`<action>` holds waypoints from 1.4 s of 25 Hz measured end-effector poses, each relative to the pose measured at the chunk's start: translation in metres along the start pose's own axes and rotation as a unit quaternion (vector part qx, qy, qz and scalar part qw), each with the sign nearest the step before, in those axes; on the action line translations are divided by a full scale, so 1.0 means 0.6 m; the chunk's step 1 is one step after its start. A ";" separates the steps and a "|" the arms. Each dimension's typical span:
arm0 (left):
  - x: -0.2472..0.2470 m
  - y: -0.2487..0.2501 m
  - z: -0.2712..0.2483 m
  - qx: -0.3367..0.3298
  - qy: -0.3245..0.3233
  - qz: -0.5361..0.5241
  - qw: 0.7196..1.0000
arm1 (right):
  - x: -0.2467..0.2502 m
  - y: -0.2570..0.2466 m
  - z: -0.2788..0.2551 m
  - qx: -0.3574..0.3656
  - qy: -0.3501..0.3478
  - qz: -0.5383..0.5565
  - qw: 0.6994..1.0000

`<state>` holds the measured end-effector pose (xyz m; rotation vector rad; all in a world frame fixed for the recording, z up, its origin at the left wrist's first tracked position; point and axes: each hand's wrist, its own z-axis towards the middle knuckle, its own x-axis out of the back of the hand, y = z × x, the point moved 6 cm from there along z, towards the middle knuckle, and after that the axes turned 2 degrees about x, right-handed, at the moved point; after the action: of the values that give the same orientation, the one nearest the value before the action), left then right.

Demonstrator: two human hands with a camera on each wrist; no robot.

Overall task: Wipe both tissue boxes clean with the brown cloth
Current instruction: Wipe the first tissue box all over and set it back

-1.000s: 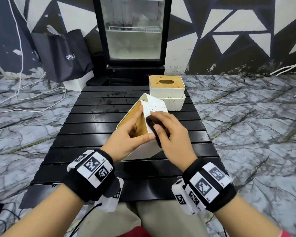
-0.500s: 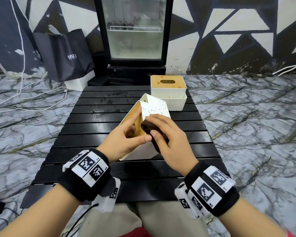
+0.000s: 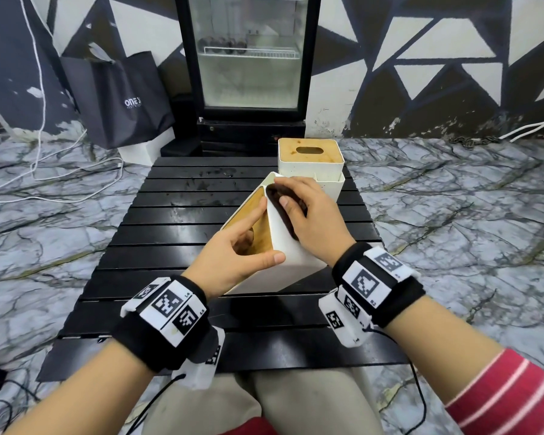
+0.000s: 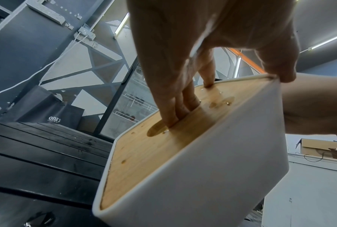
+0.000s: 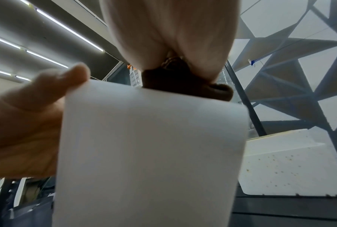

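A white tissue box (image 3: 288,259) with a wooden lid is tilted on the black slatted table (image 3: 170,221), lid facing left. My left hand (image 3: 248,243) grips it, fingers hooked in the lid's oval slot (image 4: 159,129) and thumb on the white side (image 4: 280,72). My right hand (image 3: 308,211) presses the brown cloth (image 3: 281,204) against the box's upper white side (image 5: 152,145); the cloth (image 5: 185,83) shows bunched under the palm. The second tissue box (image 3: 310,164) stands upright just behind, its white side (image 5: 280,167) speckled with brown spots.
Behind the table stands a glass-door fridge (image 3: 248,58), and a black shopping bag (image 3: 120,95) leans on the wall at the left. White cables (image 3: 44,171) trail over the marble floor. Wet marks (image 3: 208,180) lie on the table's far slats.
My right hand has slid the brown cloth up the white side of the tilted box, from near its middle to its far top corner. The left hand keeps its grip.
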<state>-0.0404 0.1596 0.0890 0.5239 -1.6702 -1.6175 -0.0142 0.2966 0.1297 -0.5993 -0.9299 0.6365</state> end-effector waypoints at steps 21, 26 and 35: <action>0.014 -0.009 0.007 0.003 0.001 0.010 1.000 | -0.011 -0.024 -0.064 0.024 0.018 0.037 0.999; 0.015 -0.014 0.004 0.006 -0.008 -0.004 1.000 | -0.011 -0.014 -0.096 0.035 0.024 0.051 0.998; 0.012 -0.006 0.000 0.005 0.000 0.011 1.000 | -0.014 -0.017 -0.101 0.031 0.048 0.076 0.995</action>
<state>-0.0458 0.1540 0.0873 0.5089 -1.6802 -1.5940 0.0368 0.2722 0.1043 -0.6434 -0.7759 0.7643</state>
